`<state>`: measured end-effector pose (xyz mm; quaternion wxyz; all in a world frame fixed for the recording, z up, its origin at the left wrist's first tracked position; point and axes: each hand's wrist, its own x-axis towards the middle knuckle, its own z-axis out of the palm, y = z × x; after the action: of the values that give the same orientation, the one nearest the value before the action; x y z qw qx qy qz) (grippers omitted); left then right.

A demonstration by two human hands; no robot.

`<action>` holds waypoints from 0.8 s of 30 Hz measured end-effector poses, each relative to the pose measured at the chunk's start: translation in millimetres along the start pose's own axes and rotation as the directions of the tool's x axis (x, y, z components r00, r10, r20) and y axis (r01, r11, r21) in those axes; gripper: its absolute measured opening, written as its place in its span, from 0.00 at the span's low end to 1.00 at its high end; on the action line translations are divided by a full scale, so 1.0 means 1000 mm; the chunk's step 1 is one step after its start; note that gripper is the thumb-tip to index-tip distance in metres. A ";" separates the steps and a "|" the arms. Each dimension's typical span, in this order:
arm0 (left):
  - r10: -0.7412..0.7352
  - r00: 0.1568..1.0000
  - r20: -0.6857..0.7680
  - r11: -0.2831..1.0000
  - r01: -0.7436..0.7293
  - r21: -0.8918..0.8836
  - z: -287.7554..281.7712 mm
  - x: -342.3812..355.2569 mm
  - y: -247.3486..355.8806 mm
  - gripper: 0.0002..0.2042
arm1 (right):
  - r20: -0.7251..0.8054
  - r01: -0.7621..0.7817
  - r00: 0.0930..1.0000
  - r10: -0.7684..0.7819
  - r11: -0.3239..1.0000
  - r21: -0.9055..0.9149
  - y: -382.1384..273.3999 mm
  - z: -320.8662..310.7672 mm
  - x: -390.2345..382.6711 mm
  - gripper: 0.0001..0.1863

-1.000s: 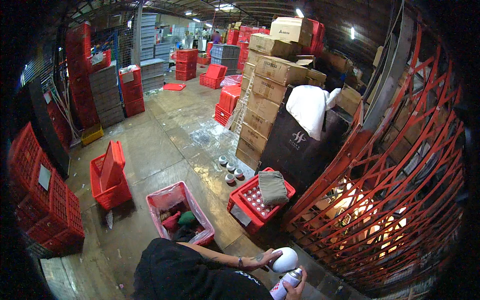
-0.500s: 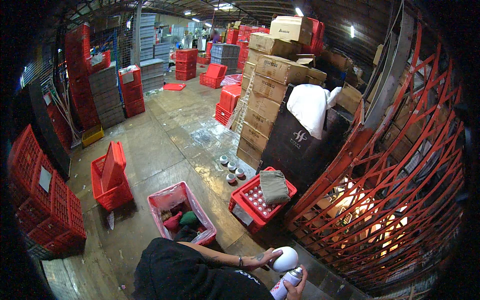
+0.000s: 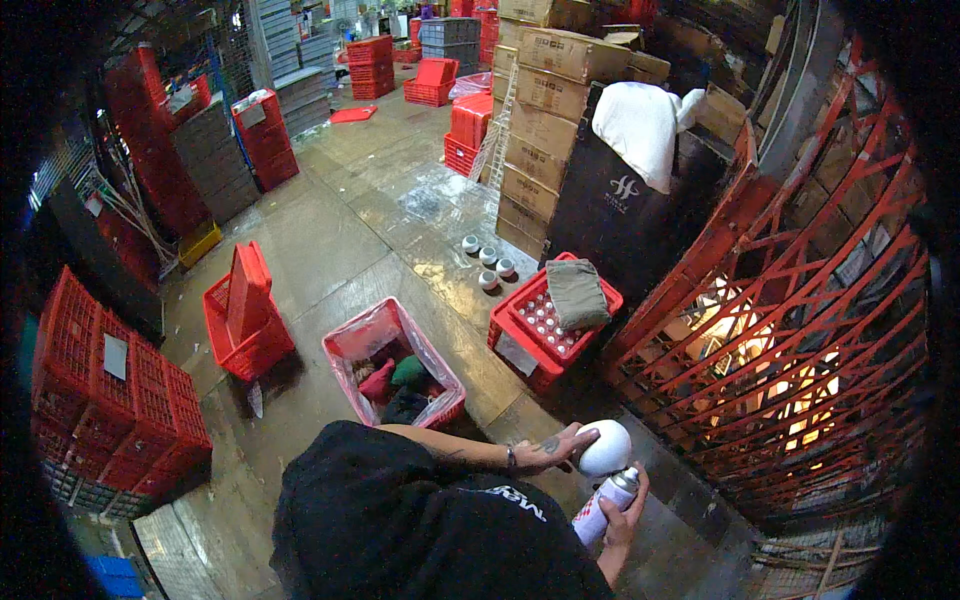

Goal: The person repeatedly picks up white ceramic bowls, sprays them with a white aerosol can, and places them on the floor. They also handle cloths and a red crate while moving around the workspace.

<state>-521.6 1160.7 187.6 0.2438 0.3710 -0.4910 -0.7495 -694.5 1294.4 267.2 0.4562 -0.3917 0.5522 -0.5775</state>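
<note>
A smooth white ball-shaped piece (image 3: 608,449) sits in the fingers of my left hand (image 3: 563,447), which are closed round its left side. Just below it, my right hand (image 3: 627,517) grips a white spray can (image 3: 598,507) with red marks. The can leans, its nozzle end up beside the underside of the ball-shaped piece. Whether the nozzle touches the piece, I cannot tell. Beyond my hands stands a red crate (image 3: 521,355) holding rows of small white-topped items, partly covered by a folded grey-green cloth (image 3: 576,294).
Several white round pieces (image 3: 488,281) stand on the floor beyond. A lined red crate (image 3: 452,407) with coloured cloths is left of my arm. Another red crate (image 3: 262,350) lies farther left. Stacked cartons (image 3: 540,125) and a red folding gate (image 3: 740,270) bound the right side.
The view has tilted down, so the surroundings sit higher in the picture. Both hands still hold the ball-shaped piece and the spray can, close together as before.
</note>
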 end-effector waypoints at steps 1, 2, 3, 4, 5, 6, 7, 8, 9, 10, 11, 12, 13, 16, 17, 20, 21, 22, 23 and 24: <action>0.007 1.000 0.010 0.998 -0.008 0.057 -0.003 0.007 0.025 0.34 | -0.023 0.060 0.998 -0.060 0.998 0.012 0.003 0.000 0.010 0.51; -0.052 0.998 0.046 0.996 0.048 0.077 0.001 -0.006 0.037 0.35 | -0.030 0.069 0.997 -0.068 0.998 0.010 0.008 -0.005 0.007 0.52; -0.089 0.993 0.073 0.990 0.081 0.112 0.004 -0.012 0.042 0.37 | -0.028 0.102 0.994 -0.102 0.995 0.014 0.020 -0.012 0.006 0.53; -0.014 1.000 0.015 0.997 0.013 0.078 -0.002 0.009 0.012 0.40 | -0.002 0.076 0.997 -0.076 0.997 -0.009 0.048 -0.023 0.020 0.55; -0.001 0.999 0.044 0.999 -0.001 0.041 -0.011 0.027 -0.008 0.42 | 0.033 0.088 0.996 -0.088 0.996 -0.026 0.034 -0.013 0.023 0.54; 0.019 0.995 0.093 1.000 -0.020 0.005 -0.014 0.048 -0.025 0.44 | 0.017 0.115 0.993 -0.116 0.993 0.031 0.053 -0.020 0.029 0.53; -0.021 0.975 0.219 0.999 0.028 -0.027 -0.019 0.053 -0.026 0.46 | 0.034 0.124 0.992 -0.124 0.992 -0.003 0.048 -0.019 0.029 0.52; -0.051 0.986 0.160 0.998 0.058 -0.037 -0.025 0.057 -0.034 0.46 | 0.072 0.130 0.989 -0.127 0.991 -0.031 0.040 -0.011 0.031 0.51; -0.100 0.987 0.125 0.993 0.107 -0.055 -0.022 0.058 -0.039 0.45 | 0.046 0.125 0.991 -0.122 0.990 -0.065 0.043 -0.013 0.029 0.50; -0.147 0.985 0.090 0.985 0.154 -0.075 -0.020 0.060 -0.043 0.45 | 0.077 0.101 0.992 -0.099 0.995 -0.026 0.044 -0.015 0.027 0.49; -0.108 0.989 0.102 0.990 0.116 -0.075 -0.020 0.062 -0.046 0.44 | 0.111 0.078 0.991 -0.079 0.997 0.013 0.044 -0.018 0.026 0.48; -0.088 0.987 0.135 0.992 0.098 -0.075 -0.011 0.052 -0.031 0.43 | 0.121 0.041 0.992 -0.047 0.998 0.048 0.042 -0.023 0.019 0.47; -0.062 0.986 0.155 0.994 0.075 -0.079 -0.005 0.040 -0.017 0.42 | 0.079 0.042 0.996 -0.045 0.998 0.038 0.044 -0.024 0.016 0.48; 0.010 0.999 0.039 0.992 -0.005 -0.129 -0.010 0.044 -0.032 0.38 | 0.005 0.050 0.999 -0.050 0.998 0.023 0.053 -0.016 0.023 0.50; 0.034 0.999 0.011 0.991 -0.033 -0.127 -0.013 0.050 -0.042 0.37 | 0.012 0.034 0.999 -0.035 0.999 0.029 0.050 -0.015 0.022 0.50; -0.017 0.999 0.047 0.994 0.022 -0.104 -0.008 0.057 -0.048 0.37 | 0.002 0.004 1.000 -0.004 0.999 0.052 0.046 -0.020 0.018 0.51; -0.039 0.999 0.003 0.989 0.039 -0.143 -0.014 0.069 -0.067 0.37 | 0.015 0.001 1.000 -0.003 0.997 0.074 0.052 -0.020 0.021 0.51; -0.039 0.999 0.021 0.990 0.041 -0.131 -0.015 0.080 -0.081 0.37 | 0.010 -0.005 1.000 0.004 0.996 0.085 0.057 -0.024 0.022 0.51; -0.039 0.999 0.029 0.993 0.042 -0.111 -0.017 0.083 -0.083 0.37 | 0.010 -0.011 1.000 0.011 0.996 0.092 0.055 -0.023 0.022 0.51; -0.039 0.999 0.034 0.995 0.042 -0.091 -0.020 0.085 -0.086 0.37 | 0.012 -0.018 1.000 0.017 0.995 0.100 0.053 -0.022 0.022 0.51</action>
<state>-557.7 1122.1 77.1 0.2374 0.3572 -0.4522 -0.7820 -716.1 1280.7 211.3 0.4833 -0.3666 0.5235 -0.5983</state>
